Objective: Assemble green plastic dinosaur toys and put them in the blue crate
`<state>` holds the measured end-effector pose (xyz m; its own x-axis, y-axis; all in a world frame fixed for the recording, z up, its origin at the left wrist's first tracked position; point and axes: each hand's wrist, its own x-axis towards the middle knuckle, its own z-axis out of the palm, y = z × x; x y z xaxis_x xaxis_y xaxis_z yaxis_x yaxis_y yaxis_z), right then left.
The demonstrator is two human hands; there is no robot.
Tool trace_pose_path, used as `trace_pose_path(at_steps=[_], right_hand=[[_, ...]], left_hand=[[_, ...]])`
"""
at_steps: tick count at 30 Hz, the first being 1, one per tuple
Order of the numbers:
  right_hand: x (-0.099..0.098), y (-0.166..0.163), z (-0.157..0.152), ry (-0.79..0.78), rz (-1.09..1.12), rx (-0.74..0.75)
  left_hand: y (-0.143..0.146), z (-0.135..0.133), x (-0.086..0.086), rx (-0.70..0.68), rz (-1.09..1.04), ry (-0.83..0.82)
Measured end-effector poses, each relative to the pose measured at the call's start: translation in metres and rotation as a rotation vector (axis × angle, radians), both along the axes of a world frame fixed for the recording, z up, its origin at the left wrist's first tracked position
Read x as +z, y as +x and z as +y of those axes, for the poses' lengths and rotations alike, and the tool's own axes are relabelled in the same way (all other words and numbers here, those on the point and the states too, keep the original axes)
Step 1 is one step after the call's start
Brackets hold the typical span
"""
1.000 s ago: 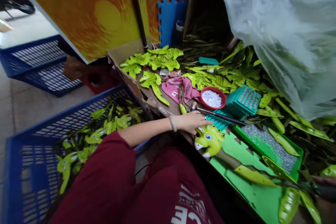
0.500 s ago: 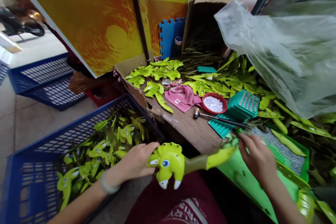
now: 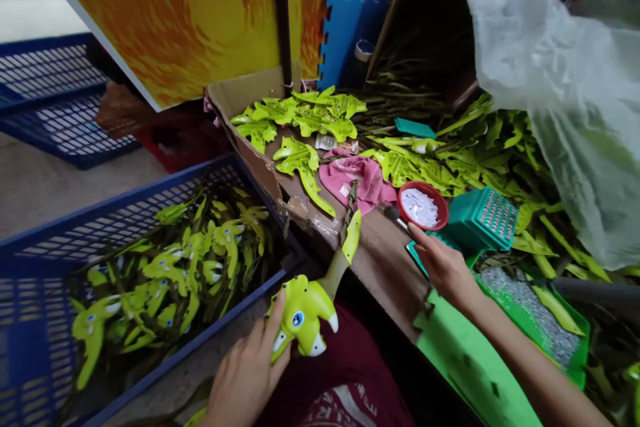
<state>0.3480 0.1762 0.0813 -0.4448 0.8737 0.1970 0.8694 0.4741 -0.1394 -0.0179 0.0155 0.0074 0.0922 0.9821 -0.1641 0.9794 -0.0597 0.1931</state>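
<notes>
My left hand grips the head of a lime-green toy dinosaur with a blue eye and white tusks; its long neck slants up toward the brown bench. The toy hangs over my maroon lap, beside a blue crate filled with several similar dinosaur toys. My right hand lies on the bench edge, fingers closed over the dark handle of a small hammer, just below a red bowl of white bits.
Green plastic leaves cover the bench and a cardboard flap. A pink cloth, teal grid block, green tray of grey pellets, green foam mat and a clear plastic bag surround the hands. More blue crates sit left.
My left hand has carried the dinosaur left, off the bench and down beside the blue crate, tilting its neck upward. My right hand let go of its tail and moved onto the hammer.
</notes>
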Motion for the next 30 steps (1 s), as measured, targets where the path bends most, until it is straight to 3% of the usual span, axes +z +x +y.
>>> trace_pose_path(at_steps=[4,9,11,14,15,19,20,25,26,28,30], right_hand=[[-0.001,-0.048,-0.005,0.063,0.370,-0.110],[-0.005,-0.065,0.010,-0.149,0.301,-0.162],[0.003,-0.063,0.005,-0.050,0.386,-0.189],[0.007,-0.061,-0.011,0.251,0.569,-0.257],[0.004,-0.060,-0.016,0.268,0.569,-0.245],[-0.003,-0.058,-0.026,-0.032,0.334,-0.101],[-0.001,-0.058,-0.029,-0.046,0.318,-0.101],[0.001,-0.061,-0.048,0.361,0.581,-0.224],[-0.003,-0.061,-0.051,0.341,0.566,-0.203],[-0.009,-0.061,-0.053,0.129,0.437,-0.132],[-0.003,-0.058,-0.055,-0.064,0.345,-0.105]], left_hand=[[0.002,0.012,0.014,-0.052,0.097,-0.109],[0.004,0.019,0.021,-0.056,0.128,-0.124],[0.007,0.025,0.025,-0.057,0.142,-0.120],[0.015,0.039,0.032,-0.055,0.157,-0.094],[0.017,0.044,0.034,-0.053,0.163,-0.084],[0.023,0.054,0.036,-0.059,0.185,-0.076],[0.024,0.055,0.036,-0.064,0.185,-0.072],[0.031,0.058,0.036,-0.043,0.161,-0.042],[0.033,0.059,0.035,-0.035,0.151,-0.043],[0.039,0.063,0.033,-0.028,0.120,-0.051],[0.045,0.067,0.032,-0.029,0.078,-0.056]])
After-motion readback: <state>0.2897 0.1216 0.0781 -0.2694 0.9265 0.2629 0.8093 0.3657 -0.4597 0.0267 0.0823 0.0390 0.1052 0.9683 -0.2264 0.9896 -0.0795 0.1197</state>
